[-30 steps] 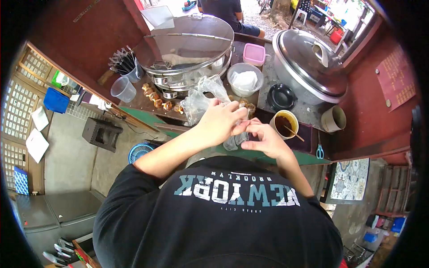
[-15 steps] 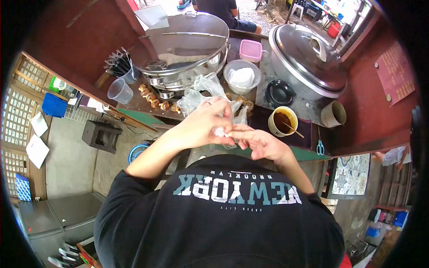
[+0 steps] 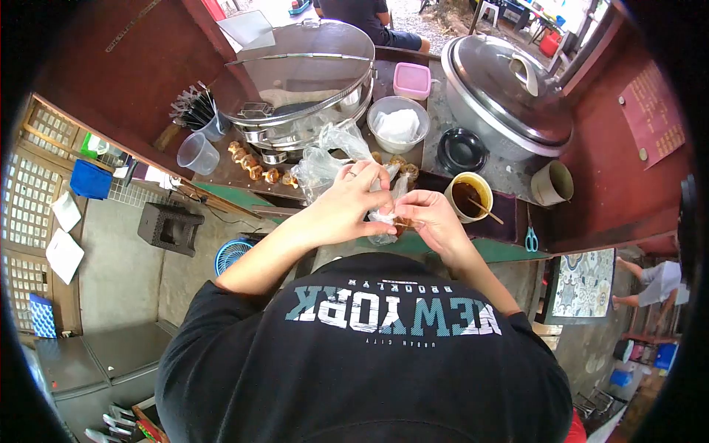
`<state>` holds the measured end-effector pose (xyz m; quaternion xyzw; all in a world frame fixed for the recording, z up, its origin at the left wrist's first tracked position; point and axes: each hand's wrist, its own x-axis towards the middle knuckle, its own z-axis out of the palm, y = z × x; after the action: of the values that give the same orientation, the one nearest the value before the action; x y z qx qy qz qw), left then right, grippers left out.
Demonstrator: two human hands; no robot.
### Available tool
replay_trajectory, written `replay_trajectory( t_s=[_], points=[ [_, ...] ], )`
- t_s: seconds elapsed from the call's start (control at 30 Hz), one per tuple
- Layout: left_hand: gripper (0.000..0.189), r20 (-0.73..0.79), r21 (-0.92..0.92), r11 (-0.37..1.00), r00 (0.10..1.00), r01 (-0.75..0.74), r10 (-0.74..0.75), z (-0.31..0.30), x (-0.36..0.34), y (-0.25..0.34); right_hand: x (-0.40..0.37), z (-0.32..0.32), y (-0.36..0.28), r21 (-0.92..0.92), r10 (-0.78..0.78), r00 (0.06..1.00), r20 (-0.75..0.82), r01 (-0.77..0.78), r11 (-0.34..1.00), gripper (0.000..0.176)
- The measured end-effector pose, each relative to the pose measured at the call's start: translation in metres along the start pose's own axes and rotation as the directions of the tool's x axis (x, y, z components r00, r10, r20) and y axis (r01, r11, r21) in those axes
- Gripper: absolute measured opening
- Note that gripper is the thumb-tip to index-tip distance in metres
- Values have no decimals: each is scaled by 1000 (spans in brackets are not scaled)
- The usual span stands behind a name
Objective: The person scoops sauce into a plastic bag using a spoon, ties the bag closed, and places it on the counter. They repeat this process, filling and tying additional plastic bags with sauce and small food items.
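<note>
My left hand [image 3: 351,207] has its fingers wrapped round the gathered neck of a clear plastic bag [image 3: 383,218]. Close beside it, my right hand [image 3: 436,221] pinches at the same neck; what lies between those fingertips is too small to tell. Something brown shows through the plastic between the hands. More clear plastic bags [image 3: 316,166] lie crumpled behind my left hand. To the right of my hands stands a tub of dark sauce [image 3: 467,198] with a wooden stick in it. Brown balls on skewers [image 3: 255,171] rest on the counter at the left.
Behind are a large round steamer [image 3: 303,70], a white bowl [image 3: 399,127], a pink-lidded box [image 3: 412,80], a black bowl [image 3: 462,151] and a lidded pot [image 3: 509,96]. Blue scissors [image 3: 531,238] hang at the right. People are at the top and right edge.
My right hand has closed from spread fingers to a pinch at the bag's neck. Brown contents now show between the hands. More of the person at the right edge is visible.
</note>
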<state>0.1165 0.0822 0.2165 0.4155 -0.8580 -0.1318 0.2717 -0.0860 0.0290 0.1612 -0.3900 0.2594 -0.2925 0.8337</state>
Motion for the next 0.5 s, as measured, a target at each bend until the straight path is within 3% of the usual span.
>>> replay_trajectory(
  t_s=[0.07,0.27,0.37,0.47,0.5],
  points=[
    [33,3,13,1000,1000,-4,4,5,-1,-3,3,2,2,-97,-72,997,16,73,993,17],
    [32,-3,-41,999,1000,12,-12,5,4,1,4,-1,-1,283,-81,995,66,59,957,37],
    [29,51,-34,999,999,7,-5,4,3,2,4,0,-9,14,-4,974,226,1,1000,35],
    [26,79,-106,994,997,12,-4,6,0,2,0,5,-12,-396,-91,981,172,153,905,35],
    [26,84,-146,989,996,18,-6,6,-1,2,-7,14,-25,-229,-13,986,167,51,972,35]
  ],
)
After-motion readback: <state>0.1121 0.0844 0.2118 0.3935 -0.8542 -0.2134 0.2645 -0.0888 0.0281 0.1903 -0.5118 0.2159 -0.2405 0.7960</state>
